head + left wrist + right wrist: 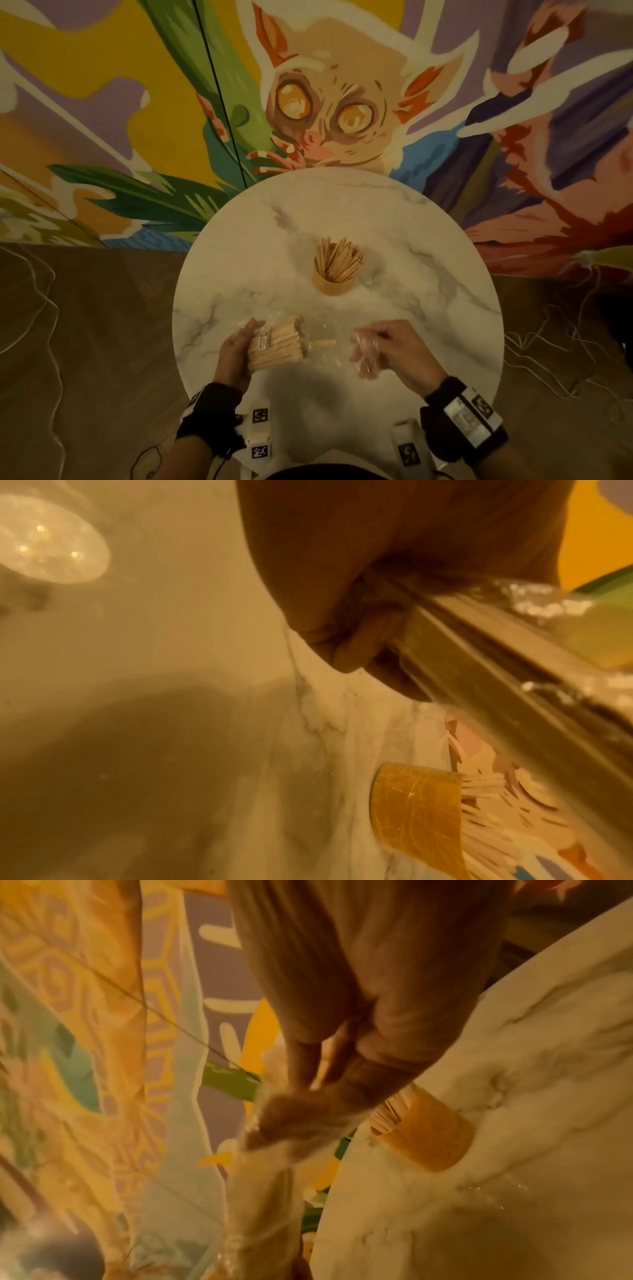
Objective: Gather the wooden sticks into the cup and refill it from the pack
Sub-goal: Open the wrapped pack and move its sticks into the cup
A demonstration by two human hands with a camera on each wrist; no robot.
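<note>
A wooden cup [331, 282] stands upright at the middle of the round marble table [445, 308], with several wooden sticks [337, 258] fanning out of it. My left hand [236, 346] grips the pack of sticks [277, 346] in its clear plastic wrap near the table's front left. One stick [323, 342] pokes out of the pack's right end. My right hand [380, 346] pinches a crumpled piece of clear plastic wrap [364, 353] a short way right of the pack. The cup [418, 821] also shows in the left wrist view, and the cup [428, 1134] in the right wrist view.
The table stands against a painted mural wall [329, 102]. White cables [565, 359] trail over the wooden floor on both sides. The table's front edge is right by my wrists.
</note>
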